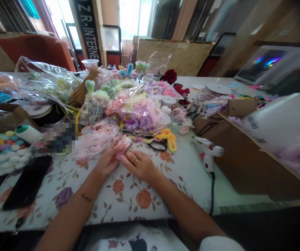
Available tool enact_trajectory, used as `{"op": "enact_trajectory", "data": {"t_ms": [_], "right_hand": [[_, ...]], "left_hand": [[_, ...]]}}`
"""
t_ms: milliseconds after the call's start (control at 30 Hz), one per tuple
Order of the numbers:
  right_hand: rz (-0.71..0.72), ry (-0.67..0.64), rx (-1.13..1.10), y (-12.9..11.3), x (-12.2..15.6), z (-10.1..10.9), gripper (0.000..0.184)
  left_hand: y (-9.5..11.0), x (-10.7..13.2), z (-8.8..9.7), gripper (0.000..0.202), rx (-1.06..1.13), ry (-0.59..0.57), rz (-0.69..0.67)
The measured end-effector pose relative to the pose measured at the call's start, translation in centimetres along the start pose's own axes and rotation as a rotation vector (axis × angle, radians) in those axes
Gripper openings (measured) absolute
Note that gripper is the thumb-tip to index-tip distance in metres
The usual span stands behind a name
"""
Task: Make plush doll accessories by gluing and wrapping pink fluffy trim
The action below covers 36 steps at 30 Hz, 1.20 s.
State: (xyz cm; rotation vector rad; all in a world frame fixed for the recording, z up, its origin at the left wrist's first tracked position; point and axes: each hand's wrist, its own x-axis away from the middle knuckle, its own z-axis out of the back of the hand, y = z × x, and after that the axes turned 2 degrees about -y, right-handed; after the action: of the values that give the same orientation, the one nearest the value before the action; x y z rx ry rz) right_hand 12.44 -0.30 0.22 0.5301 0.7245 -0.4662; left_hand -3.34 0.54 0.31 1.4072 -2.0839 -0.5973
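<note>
Over the flowered tablecloth point(108, 198), my two hands meet around a small pink and white soft piece point(124, 143), too small to name exactly. My left hand point(110, 155) has its fingers closed on the piece's left side. From the lower right my right hand point(138, 164), with a ring on one finger, pinches its lower edge. Just behind the hands lie black-handled scissors point(158, 145), partly covered by a bundle of yellow cord point(169, 137). A clear bag of pink pieces point(102, 134) sits to the left of my hands.
A white glue gun point(208, 151) with a black cable rests at right beside a cardboard box point(249, 157). Wrapped pastel craft pieces point(139, 108) heap up behind. At left are a black phone point(28, 183), pompoms point(6, 153) and a thread spool point(28, 134).
</note>
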Motion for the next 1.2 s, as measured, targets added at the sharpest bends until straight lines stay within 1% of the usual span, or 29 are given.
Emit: {"op": "enact_trajectory", "data": {"t_ms": [100,267,367,467,567,633,733,800,867,933,1000,1067,1133,1200], "right_hand": [[0.001,0.02,0.009,-0.1,0.5,0.1,0.016],[0.003,0.087,-0.011,-0.4,0.4,0.6,0.018],[0.014,0.113,-0.009,-0.5,0.1,0.8,0.015],[0.025,0.176,0.009,-0.6,0.1,1.0,0.009],[0.011,0.198,0.003,-0.5,0.2,1.3,0.01],[-0.022,0.192,-0.021,-0.5,0.3,1.5,0.01],[-0.122,0.209,-0.079,-0.5,0.4,1.6,0.016],[-0.196,0.234,-0.133,-0.5,0.6,1.7,0.02],[-0.25,0.265,-0.184,-0.4,0.6,1.7,0.019],[-0.267,0.289,-0.206,-0.4,0.7,1.8,0.016],[-0.232,0.309,-0.195,-0.3,0.6,2.0,0.014],[-0.16,0.326,-0.177,-0.3,0.5,2.2,0.013],[-0.092,0.336,-0.166,-0.2,0.3,2.5,0.011],[-0.055,0.349,-0.164,-0.1,0.0,2.7,0.01]], "left_hand": [[-0.2,0.2,-0.2,0.022,-0.042,-0.029,0.016],[-0.3,0.5,-0.5,0.028,-0.056,-0.042,0.032],[-0.3,0.5,-0.3,0.033,-0.064,-0.054,0.04],[-0.2,0.6,-0.2,0.036,-0.079,-0.078,0.056],[-0.2,0.6,-0.2,0.033,-0.07,-0.087,0.041],[-0.2,0.5,-0.2,0.029,-0.064,-0.101,0.029],[-0.3,0.4,0.0,0.031,-0.067,-0.128,0.023],[-0.3,0.3,0.0,0.036,-0.071,-0.136,0.022],[-0.3,0.3,-0.1,0.042,-0.082,-0.141,0.016],[-0.3,0.3,-0.1,0.051,-0.1,-0.143,0.021],[-0.2,0.4,-0.1,0.058,-0.111,-0.135,0.032],[-0.2,0.5,-0.1,0.063,-0.117,-0.104,0.038],[-0.2,0.5,0.0,0.066,-0.126,-0.068,0.033],[-0.2,0.5,0.1,0.068,-0.144,-0.062,0.028]]}}
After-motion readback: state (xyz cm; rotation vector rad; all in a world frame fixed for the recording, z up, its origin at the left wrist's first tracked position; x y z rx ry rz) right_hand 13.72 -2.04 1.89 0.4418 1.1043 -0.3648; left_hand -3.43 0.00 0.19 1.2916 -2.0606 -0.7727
